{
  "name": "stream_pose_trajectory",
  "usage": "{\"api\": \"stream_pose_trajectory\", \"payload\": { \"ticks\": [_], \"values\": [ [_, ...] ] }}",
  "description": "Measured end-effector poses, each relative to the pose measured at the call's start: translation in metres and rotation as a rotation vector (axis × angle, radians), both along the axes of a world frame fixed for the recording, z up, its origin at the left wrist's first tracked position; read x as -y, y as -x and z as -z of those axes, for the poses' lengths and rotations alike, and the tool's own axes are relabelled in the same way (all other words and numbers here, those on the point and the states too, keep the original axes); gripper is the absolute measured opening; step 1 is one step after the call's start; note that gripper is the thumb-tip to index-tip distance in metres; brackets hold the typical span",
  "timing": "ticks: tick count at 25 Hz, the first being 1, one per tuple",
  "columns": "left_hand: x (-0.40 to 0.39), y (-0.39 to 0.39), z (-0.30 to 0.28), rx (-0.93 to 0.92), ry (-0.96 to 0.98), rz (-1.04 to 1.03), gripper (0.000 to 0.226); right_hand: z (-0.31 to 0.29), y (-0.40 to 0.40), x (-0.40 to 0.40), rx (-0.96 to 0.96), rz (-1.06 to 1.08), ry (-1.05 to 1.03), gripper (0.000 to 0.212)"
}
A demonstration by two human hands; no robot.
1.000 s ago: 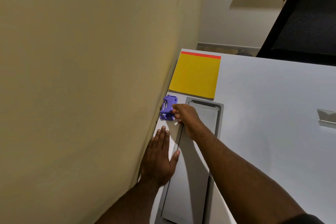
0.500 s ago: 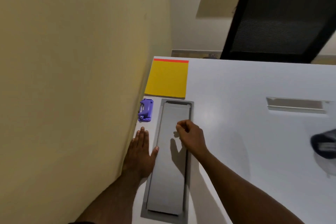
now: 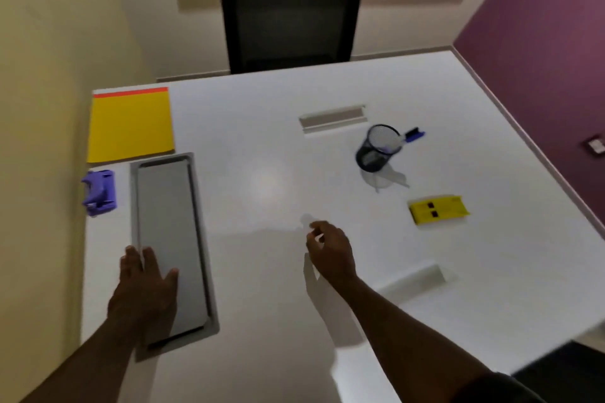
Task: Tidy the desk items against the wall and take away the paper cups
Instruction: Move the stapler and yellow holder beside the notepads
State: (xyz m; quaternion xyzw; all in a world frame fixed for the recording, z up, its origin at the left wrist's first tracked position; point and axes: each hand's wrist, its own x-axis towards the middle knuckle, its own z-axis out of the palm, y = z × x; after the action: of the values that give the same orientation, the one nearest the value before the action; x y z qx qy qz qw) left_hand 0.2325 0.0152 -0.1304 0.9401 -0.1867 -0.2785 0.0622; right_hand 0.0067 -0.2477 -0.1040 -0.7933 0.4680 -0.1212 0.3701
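Observation:
A purple hole punch [image 3: 99, 187] sits at the desk's left edge by the cream wall, just below a yellow notepad [image 3: 130, 123] with a red top strip. My left hand [image 3: 145, 285] lies flat and open on the desk, partly over the grey cable tray lid [image 3: 170, 226]. My right hand [image 3: 330, 247] hovers over the middle of the white desk [image 3: 271, 180], fingers loosely curled with nothing in them. Farther right stand a black mesh pen holder [image 3: 378, 148] with a blue marker [image 3: 414, 134] beside it, and a yellow box [image 3: 438, 209]. No paper cups are in view.
A black mesh chair back [image 3: 289, 3] stands behind the desk's far edge. Two small grey cable slots [image 3: 332, 118] [image 3: 414, 280] are set in the desk top. A purple wall [image 3: 540, 42] borders the right side.
My right hand let go of the purple hole punch by the wall and drew back to the desk's middle. The view swung right, showing the pen holder and yellow box.

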Motion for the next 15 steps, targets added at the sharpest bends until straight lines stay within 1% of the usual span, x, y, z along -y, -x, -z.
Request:
{"api": "stream_pose_trajectory", "payload": {
  "ticks": [3,5,7,11,13,15],
  "values": [
    [-0.009,0.026,-0.003,0.026,-0.025,0.085,0.078,-0.009,0.038,0.038,0.018,0.189,0.081,0.029],
    [-0.01,0.037,-0.006,0.039,-0.04,0.142,0.077,-0.017,0.055,0.07,-0.013,0.239,0.177,0.029],
    [-0.005,0.046,-0.01,-0.001,-0.041,0.157,0.076,-0.022,0.072,0.101,-0.098,0.275,0.225,0.034],
    [-0.003,0.059,-0.005,-0.035,-0.068,0.218,0.079,-0.022,0.109,0.152,-0.426,0.407,0.105,0.058],
    [-0.005,0.063,-0.002,-0.037,-0.082,0.223,0.081,-0.023,0.122,0.174,-0.458,0.462,0.033,0.064],
    [-0.007,0.064,-0.003,-0.03,-0.079,0.226,0.082,-0.024,0.133,0.192,-0.42,0.548,-0.046,0.065]
  ]
}}
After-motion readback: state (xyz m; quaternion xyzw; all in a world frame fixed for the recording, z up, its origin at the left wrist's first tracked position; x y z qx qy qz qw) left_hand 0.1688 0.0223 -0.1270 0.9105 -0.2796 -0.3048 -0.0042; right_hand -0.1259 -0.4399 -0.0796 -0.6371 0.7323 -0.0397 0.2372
